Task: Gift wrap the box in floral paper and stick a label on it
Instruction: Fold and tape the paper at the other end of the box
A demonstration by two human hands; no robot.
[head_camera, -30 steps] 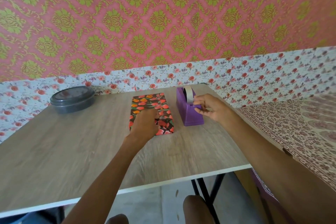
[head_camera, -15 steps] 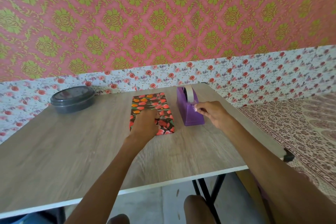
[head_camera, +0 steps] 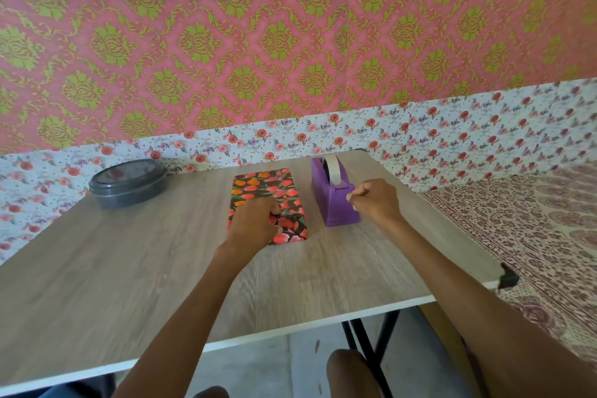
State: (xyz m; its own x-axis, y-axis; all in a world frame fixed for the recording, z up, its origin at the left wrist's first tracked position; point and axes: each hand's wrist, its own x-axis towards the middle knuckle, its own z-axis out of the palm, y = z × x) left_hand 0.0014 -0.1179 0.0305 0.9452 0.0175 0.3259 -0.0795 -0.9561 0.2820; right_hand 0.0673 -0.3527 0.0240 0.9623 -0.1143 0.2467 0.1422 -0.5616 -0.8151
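The box [head_camera: 274, 186], wrapped in dark paper with red and orange flowers, lies flat in the middle of the wooden table [head_camera: 129, 268]. My left hand [head_camera: 255, 223] rests on its near left part, fingers bent down onto the paper and pressing it. Right of the box stands a purple tape dispenser [head_camera: 332, 200] with a white roll. My right hand [head_camera: 376, 202] is at the dispenser's near end, fingers curled, pinching a short strip of tape [head_camera: 350, 196] by the cutter. No label is in view.
A dark round lidded container [head_camera: 127, 182] sits at the table's far left, against the floral wall. A patterned bedspread [head_camera: 533, 220] lies to the right of the table. My knees show below the near table edge.
My right hand has drawn back from the roll toward me along the dispenser, pulling tape, and has curled tighter. My left hand has stayed on the box.
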